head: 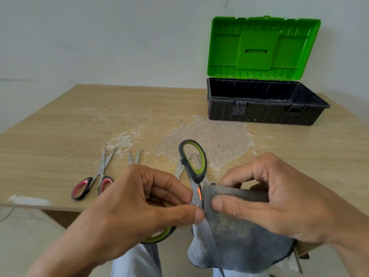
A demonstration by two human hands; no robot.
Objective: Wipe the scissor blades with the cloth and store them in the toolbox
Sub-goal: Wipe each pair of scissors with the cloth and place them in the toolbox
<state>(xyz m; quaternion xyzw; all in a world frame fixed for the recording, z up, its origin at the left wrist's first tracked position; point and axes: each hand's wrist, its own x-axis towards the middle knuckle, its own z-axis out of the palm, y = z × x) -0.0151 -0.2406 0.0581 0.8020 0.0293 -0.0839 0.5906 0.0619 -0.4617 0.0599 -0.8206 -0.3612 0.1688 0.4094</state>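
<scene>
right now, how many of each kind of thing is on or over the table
scissors: 4 (green-handled pair, pink-handled pair, blades-only pair, second blades-only pair, the last two with handles hidden)
cloth: 1
toolbox: 1
total: 6

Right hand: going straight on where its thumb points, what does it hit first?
The right hand would first meet the green-handled scissors near the pivot, its gripped cloth sandwiched between; the left hand sits just behind. Depth unclear, but the gap looks tiny.
</scene>
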